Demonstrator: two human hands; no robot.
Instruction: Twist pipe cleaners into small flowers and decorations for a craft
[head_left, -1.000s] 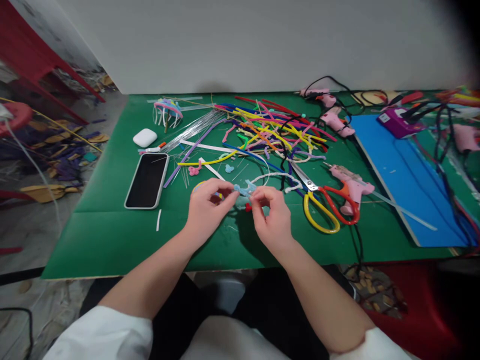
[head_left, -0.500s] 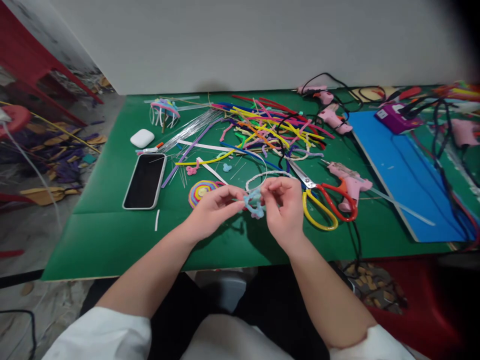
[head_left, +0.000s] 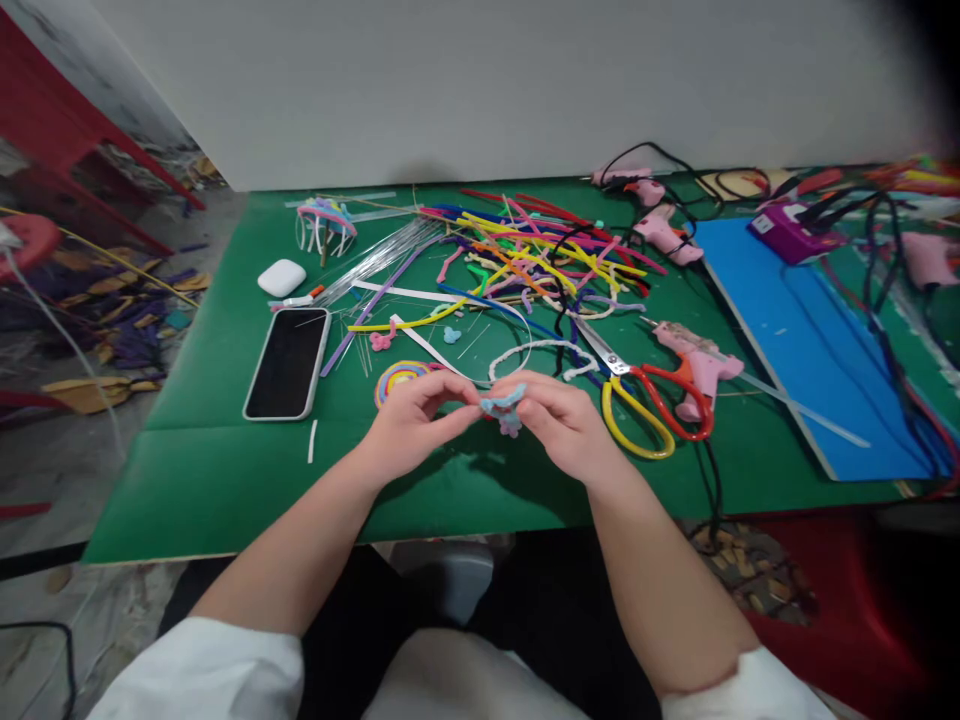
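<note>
Between my two hands, over the front middle of the green table, is a small light-blue fuzzy piece [head_left: 505, 402] with a pinkish part hanging below it. My left hand [head_left: 421, 420] pinches its left end, and my right hand [head_left: 559, 425] grips its right end. Partly behind my left hand lies a multicoloured spiral disc [head_left: 397, 381]. A white twisted strand [head_left: 529, 346] curves just beyond my fingers. Scissors with one yellow and one red handle [head_left: 616, 366] rest to the right of my right hand.
A phone [head_left: 287, 363] and white case [head_left: 282, 277] lie left on the green table [head_left: 210, 480]. Coloured pipe cleaners [head_left: 547, 250] are heaped at the back. Rightward are a pink glue gun [head_left: 701, 365], a blue board [head_left: 817, 370] and a purple box with cables [head_left: 796, 234].
The light-blue piece has been turned and looks flatter, its pinkish part now lower. My right hand has tilted down, with its fingers pointing more to the left, uncovering more of the white strand.
</note>
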